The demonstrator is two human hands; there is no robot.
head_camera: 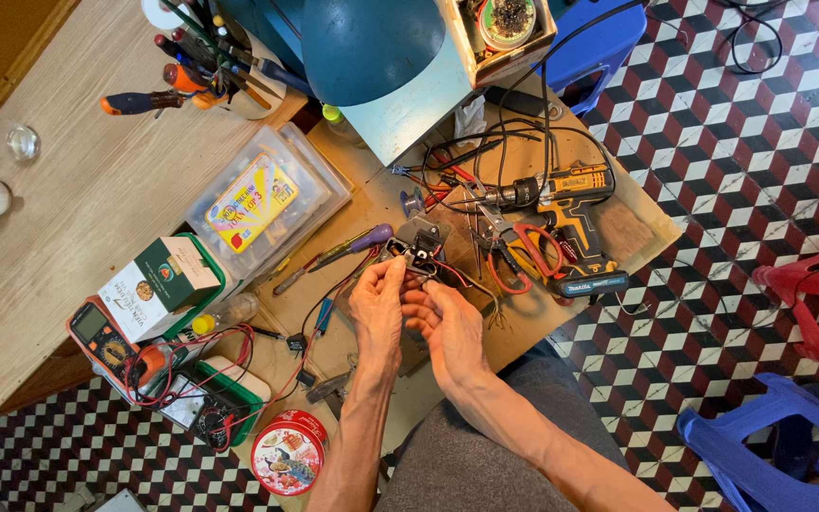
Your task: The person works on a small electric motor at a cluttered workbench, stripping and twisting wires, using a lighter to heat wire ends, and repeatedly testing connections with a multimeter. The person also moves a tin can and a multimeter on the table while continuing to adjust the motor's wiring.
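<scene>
A small dark electrical part [417, 248] with red and black wires hangs above the wooden work board [372, 204]. My left hand [378, 305] pinches its left side with the fingertips. My right hand [447, 327] is just to the right, its fingers curled up to the part's lower edge and the thin wires trailing from it. A purple-handled screwdriver [357, 245] lies on the board just left of the part. Both forearms reach up from the bottom of the head view, over my grey trousers.
A cordless drill [561, 204] and red-handled pliers [518, 251] lie right of the hands. A clear plastic box [263, 194], a carton [158, 280], a multimeter [106, 337] and a round red tin [286, 455] sit left. A blue lamp shade [367, 43] hangs above. Blue stools stand on the checkered floor.
</scene>
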